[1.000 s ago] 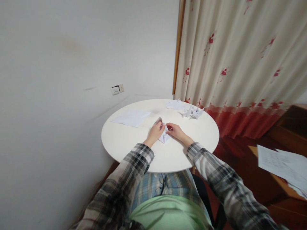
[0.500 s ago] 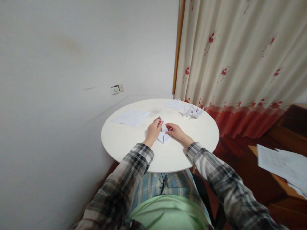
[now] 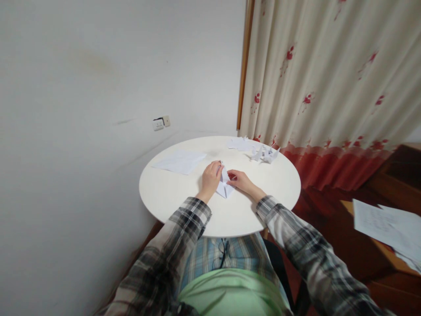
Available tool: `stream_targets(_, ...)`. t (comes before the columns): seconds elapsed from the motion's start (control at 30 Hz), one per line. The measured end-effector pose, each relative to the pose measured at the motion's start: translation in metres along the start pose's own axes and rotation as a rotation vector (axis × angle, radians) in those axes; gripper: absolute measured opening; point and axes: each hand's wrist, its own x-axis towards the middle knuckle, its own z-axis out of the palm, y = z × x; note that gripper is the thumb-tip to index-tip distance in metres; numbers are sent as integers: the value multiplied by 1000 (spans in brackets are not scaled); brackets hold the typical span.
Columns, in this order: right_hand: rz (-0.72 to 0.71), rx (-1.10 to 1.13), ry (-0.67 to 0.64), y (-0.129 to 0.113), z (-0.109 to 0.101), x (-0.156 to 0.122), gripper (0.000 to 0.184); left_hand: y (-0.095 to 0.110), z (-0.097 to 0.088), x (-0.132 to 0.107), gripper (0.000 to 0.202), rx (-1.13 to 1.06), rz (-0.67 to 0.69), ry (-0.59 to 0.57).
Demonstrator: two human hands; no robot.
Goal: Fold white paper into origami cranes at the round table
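Observation:
A small white folded paper lies near the middle of the round white table. My left hand is curled over its left flap, pinching and lifting the paper's edge. My right hand presses on the paper's right side with its fingers closed on it. Both sleeves are grey plaid.
A flat white sheet lies at the table's far left. Folded paper figures and more paper scraps sit at the far edge by the flowered curtain. Loose sheets rest on wooden furniture to the right. A wall socket is behind.
My left hand has folded the paper's left flap further over toward the right hand. The right hand has barely moved.

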Motion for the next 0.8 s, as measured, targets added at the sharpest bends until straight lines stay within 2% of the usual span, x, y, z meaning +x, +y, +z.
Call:
stream_targets(0.27, -29, -51, -6, 0, 0, -1, 29, 1, 0, 0, 14, -134, -80, -43)
stream_targets(0.53, -33, -151, 36, 1, -1, -1, 49, 6, 0, 0, 10, -213, -117, -98)
stream_targets(0.8, -71, -195, 34, 0, -3, -1, 50, 8, 0, -1, 8, -224, -112, -88)
